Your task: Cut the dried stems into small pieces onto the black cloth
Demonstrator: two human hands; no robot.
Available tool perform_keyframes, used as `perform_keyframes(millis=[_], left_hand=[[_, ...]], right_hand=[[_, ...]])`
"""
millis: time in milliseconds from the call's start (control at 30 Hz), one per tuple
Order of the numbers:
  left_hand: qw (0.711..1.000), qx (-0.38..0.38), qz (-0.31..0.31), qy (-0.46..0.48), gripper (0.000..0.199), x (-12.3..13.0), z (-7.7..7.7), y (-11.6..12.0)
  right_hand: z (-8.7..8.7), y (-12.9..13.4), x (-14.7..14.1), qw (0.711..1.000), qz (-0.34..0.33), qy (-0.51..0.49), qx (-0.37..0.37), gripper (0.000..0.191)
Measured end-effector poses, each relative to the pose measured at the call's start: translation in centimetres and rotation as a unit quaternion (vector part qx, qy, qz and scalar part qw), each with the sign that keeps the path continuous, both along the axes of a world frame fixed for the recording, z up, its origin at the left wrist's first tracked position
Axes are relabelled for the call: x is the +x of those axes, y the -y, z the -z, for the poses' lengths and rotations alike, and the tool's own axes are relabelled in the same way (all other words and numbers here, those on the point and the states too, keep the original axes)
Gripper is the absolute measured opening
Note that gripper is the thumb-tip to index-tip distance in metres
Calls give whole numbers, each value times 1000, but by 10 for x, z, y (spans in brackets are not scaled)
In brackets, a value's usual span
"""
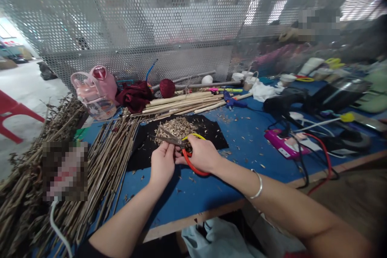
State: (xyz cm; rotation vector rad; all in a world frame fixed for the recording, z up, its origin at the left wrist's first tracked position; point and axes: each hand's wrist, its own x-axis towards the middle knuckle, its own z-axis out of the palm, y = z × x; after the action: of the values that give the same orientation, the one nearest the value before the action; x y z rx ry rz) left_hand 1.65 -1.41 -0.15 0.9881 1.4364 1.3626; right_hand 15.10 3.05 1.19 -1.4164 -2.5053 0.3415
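My right hand point(202, 154) is wrapped round the scissors point(171, 140), which have one red-orange handle and one yellow handle. The dark blades point left and are parted a little at the tips. Close against the blades, my left hand point(162, 163) is closed with its fingers pinched together. What it pinches is hidden from me. Just beyond both hands lies a heap of short cut plant pieces point(178, 125) on a black cloth point(139, 157).
Dry stalks point(105, 157) lie to the left. Pale sticks point(181, 102), a blue glue gun point(232, 100) and a pink bottle point(98, 88) stand or lie behind. At right are a magenta device point(284, 145) and cables. A perforated screen point(181, 28) closes the back.
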Motion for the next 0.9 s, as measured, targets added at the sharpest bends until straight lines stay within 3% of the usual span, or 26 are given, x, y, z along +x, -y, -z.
perform_keyframes(millis=[233,567,700,900], left_hand=[[999,-12,9,-35,25,-6,9,-8],[1000,-6,26,-3,24,-7,6,-9],[999,30,40,21,22,-13,8,-13],[991,22,0,132,33,-13,-3,-12]], right_hand=[[4,-1,-2,997,32,55,-35,66],[11,-8,1,997,34,59,-45,63],[-1,-18,6,999,7,20,-48,55],[-23,-28,6,998,4,-54,28,46]])
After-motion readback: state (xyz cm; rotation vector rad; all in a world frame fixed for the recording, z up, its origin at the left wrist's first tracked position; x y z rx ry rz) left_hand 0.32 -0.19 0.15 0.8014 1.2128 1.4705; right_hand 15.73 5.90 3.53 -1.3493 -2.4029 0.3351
